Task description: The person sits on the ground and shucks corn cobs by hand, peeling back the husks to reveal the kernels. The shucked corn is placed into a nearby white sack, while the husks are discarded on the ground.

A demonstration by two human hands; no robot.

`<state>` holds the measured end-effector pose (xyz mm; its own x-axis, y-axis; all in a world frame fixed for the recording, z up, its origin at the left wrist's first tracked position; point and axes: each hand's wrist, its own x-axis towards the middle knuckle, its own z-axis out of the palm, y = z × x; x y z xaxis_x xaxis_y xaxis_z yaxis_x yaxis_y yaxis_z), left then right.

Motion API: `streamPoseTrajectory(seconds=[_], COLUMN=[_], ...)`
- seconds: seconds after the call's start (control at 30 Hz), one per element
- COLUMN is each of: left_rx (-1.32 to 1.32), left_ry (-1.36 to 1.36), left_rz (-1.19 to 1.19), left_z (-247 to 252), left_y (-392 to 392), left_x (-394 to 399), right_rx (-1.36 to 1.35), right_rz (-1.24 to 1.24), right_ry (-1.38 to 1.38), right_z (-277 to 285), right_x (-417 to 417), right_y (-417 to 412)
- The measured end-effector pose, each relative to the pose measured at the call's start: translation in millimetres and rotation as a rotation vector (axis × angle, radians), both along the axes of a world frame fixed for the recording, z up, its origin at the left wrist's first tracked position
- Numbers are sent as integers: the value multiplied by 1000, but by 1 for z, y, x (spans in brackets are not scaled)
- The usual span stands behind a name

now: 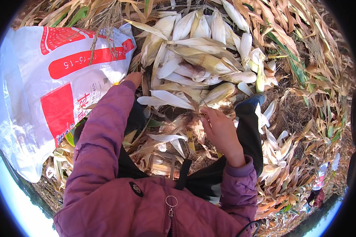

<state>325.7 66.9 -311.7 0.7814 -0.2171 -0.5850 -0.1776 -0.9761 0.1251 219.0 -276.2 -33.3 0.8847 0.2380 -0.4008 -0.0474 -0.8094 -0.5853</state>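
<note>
A heap of corn ears in pale dry husks [207, 59] lies on the ground before me. My left hand [134, 79] is at the heap's left edge, beside a large white-and-red woven sack [26, 71]; its fingers are mostly hidden, so I cannot tell whether it grips anything. At the heap's near edge is my right hand [221, 127], its thumb and forefinger close to the dark silk tip of a corn ear [192, 114]. The fingers are bent and apart, with nothing plainly held.
Loose husks [166, 137] lie between my legs, and more husks [276, 157] lie to the right. Dry corn stalks and leaves [293, 53] spread around the heap. My blue shoe [250, 100] touches its near right side. A plastic bottle [319, 177] stands at the far right.
</note>
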Motion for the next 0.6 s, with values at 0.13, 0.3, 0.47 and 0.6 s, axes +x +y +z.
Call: streamPoseTrajectory(seconds=[0.13, 0.3, 0.47, 0.6], left_rx=[119, -71, -387, -717], left_ry=[-77, 10, 28, 25], left_rz=[-145, 706, 642, 365], left_z=[-11, 10, 141, 272], left_y=[30, 53, -1, -49], left_x=[8, 4, 41, 47], right_rx=[70, 52, 57, 102], right_rz=[10, 21, 8, -19], right_ry=[-90, -100, -177, -222], right_z=[-6, -2, -14, -9], right_x=[-5, -9, -20, -16], right_y=[-2, -6, -15, -16])
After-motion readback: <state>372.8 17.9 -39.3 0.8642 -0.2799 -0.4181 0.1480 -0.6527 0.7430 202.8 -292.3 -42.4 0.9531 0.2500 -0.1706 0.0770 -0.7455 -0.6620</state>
